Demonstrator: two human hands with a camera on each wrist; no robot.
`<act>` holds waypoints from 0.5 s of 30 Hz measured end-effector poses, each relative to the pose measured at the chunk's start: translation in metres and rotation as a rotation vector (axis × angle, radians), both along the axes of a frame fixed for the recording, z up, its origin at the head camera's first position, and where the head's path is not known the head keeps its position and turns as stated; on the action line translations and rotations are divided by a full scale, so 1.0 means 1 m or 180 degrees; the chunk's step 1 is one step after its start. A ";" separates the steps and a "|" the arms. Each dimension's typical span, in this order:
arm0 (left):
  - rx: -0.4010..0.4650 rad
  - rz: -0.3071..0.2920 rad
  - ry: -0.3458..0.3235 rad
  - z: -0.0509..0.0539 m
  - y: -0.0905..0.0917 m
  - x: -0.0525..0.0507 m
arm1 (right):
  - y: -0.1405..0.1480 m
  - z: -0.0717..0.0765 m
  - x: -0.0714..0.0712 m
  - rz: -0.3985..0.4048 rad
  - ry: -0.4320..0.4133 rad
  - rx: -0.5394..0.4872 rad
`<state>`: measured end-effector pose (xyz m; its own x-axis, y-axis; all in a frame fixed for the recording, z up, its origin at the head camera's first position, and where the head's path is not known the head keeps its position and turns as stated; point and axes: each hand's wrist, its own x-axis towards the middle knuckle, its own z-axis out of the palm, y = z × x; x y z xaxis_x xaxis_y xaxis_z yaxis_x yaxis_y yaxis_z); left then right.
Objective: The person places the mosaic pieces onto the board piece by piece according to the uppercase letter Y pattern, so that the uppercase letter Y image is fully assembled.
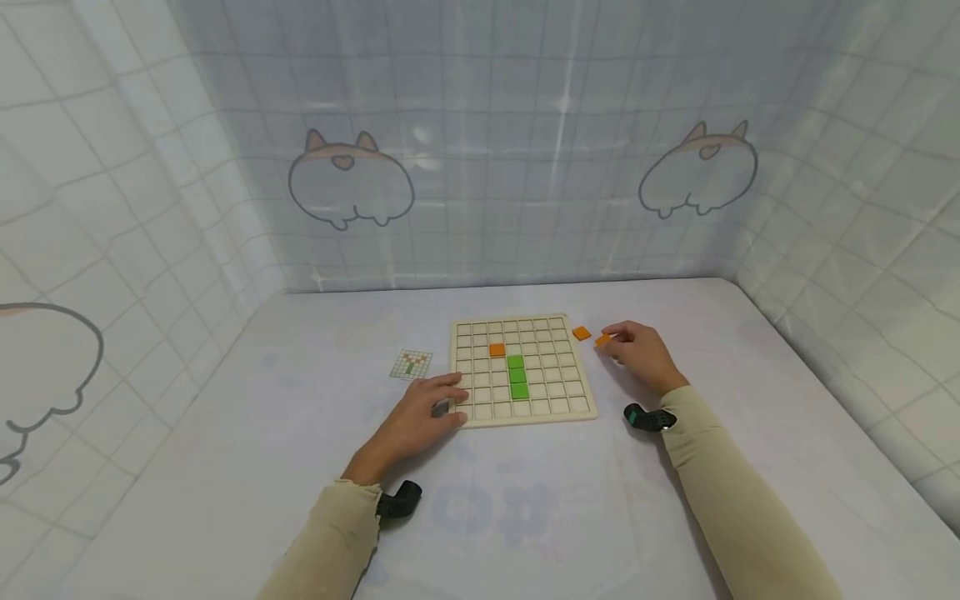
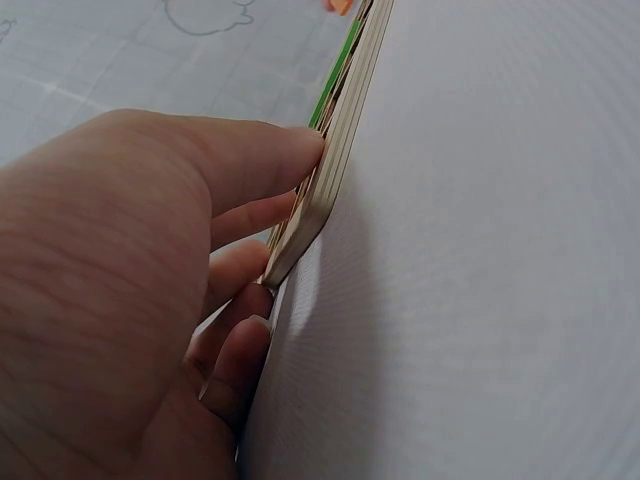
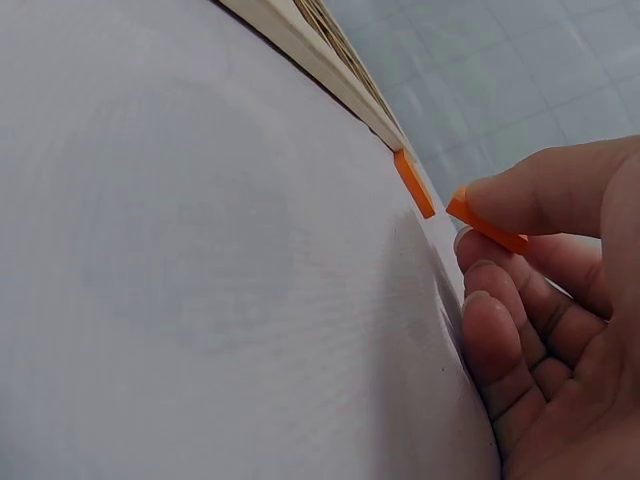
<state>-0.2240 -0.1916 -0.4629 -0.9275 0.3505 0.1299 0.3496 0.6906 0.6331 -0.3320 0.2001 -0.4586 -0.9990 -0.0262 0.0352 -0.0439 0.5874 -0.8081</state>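
A pale gridded board [image 1: 551,406] lies on the table with one orange tile [image 1: 497,350] and several green tiles [image 1: 517,376] in its cells. My left hand [image 1: 418,417] rests at the board's left edge; the left wrist view shows the thumb of that hand [image 2: 120,270] on the board's rim [image 2: 335,165]. Right of the board, my right hand [image 1: 641,354] pinches an orange tile [image 1: 603,340] between thumb and fingers, as the right wrist view also shows with the tile [image 3: 490,228]. Another orange tile [image 1: 581,333] lies between that hand and the board's upper right corner.
A small card [image 1: 411,364] with a printed grid pattern lies left of the board, beyond my left hand. Pale sheets with grid lines and animal drawings hang behind the table and on both sides. Each wrist wears a black device [image 1: 649,418].
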 end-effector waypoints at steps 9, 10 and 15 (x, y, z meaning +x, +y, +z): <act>-0.0034 0.0000 -0.0007 0.003 0.001 -0.001 | -0.002 0.004 0.000 -0.0124 -0.0019 -0.0282; -0.0040 0.0006 -0.0011 0.004 0.001 -0.001 | -0.003 0.005 0.000 -0.0127 0.0001 -0.0322; -0.0025 0.0044 -0.0063 0.004 0.002 -0.001 | -0.012 0.009 0.001 -0.0092 0.0044 -0.0541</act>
